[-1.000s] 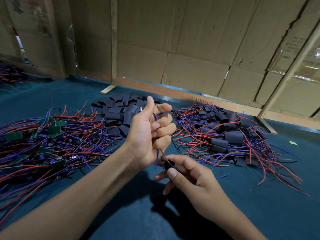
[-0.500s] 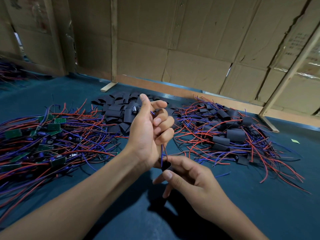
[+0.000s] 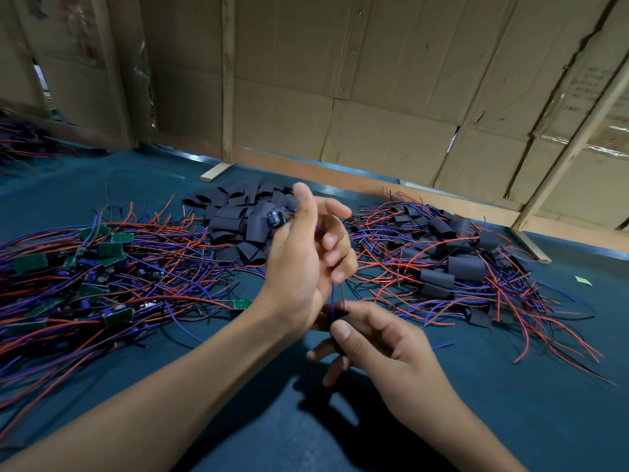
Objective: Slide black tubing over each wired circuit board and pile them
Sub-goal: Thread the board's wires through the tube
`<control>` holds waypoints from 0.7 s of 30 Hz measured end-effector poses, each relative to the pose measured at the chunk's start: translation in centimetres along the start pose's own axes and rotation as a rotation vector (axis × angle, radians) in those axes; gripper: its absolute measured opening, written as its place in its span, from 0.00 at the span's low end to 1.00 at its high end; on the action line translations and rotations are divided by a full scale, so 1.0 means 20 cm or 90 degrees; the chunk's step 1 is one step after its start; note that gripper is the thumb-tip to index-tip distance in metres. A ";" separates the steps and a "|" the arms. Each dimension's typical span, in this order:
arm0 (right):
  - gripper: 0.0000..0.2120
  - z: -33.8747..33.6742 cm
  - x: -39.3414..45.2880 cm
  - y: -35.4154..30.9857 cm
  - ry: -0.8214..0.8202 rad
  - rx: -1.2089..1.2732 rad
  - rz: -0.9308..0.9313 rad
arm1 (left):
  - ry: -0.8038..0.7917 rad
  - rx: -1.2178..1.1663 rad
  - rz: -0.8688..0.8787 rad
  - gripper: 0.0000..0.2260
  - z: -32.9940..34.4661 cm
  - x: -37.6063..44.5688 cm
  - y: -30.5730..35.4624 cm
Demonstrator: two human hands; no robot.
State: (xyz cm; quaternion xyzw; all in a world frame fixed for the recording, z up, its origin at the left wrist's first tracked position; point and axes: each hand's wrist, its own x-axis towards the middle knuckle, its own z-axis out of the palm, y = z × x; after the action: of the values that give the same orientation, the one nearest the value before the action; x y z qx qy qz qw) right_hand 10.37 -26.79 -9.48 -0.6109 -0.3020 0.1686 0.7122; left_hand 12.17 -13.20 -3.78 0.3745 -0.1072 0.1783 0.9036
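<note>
My left hand (image 3: 308, 264) is raised over the middle of the table and grips a small circuit board (image 3: 276, 218) whose red and blue wires (image 3: 335, 292) hang down past its curled fingers. Just below, my right hand (image 3: 377, 345) pinches a short piece of black tubing (image 3: 335, 316) between thumb and fingers, and the wire ends enter its top. Bare green boards with wires lie heaped at the left (image 3: 102, 267). Loose black tubing pieces (image 3: 238, 219) are piled behind my left hand. Sleeved boards (image 3: 459, 264) lie in a heap at the right.
The table has a dark teal cloth surface (image 3: 238, 396). Cardboard walls with wooden battens (image 3: 228, 80) close off the back. A slanted wooden strut (image 3: 558, 165) stands at the right. More wires lie at the far left edge (image 3: 20, 144). A small green scrap (image 3: 582, 280) lies right.
My left hand has lifted slightly and its fingers have loosened around the wires, showing the board above the thumb. The right hand keeps the tubing at the wire ends.
</note>
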 end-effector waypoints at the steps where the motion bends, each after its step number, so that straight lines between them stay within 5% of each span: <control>1: 0.11 -0.01 0.00 0.00 0.014 0.002 0.001 | -0.026 0.021 -0.009 0.22 0.00 0.00 -0.01; 8: 0.12 -0.07 0.01 -0.01 0.141 -0.126 -0.051 | -0.188 0.485 -0.198 0.23 -0.08 -0.04 -0.05; 11: 0.06 -0.12 0.03 -0.02 0.197 -0.129 -0.077 | -0.196 0.488 -0.303 0.28 -0.06 -0.04 -0.08; 15: 0.05 -0.18 0.03 -0.04 0.256 -0.092 -0.088 | -0.039 0.358 -0.388 0.36 -0.06 -0.01 -0.08; 21: 0.06 -0.20 0.04 -0.05 0.257 -0.057 -0.091 | 0.060 0.137 -0.264 0.08 -0.10 0.02 -0.07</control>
State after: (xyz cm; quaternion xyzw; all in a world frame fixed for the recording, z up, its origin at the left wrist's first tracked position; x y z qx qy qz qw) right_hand 13.45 -29.62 -8.72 -0.6404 -0.2028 -0.0217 0.7405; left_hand 13.11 -12.63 -5.90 0.4740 0.0336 0.0163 0.8797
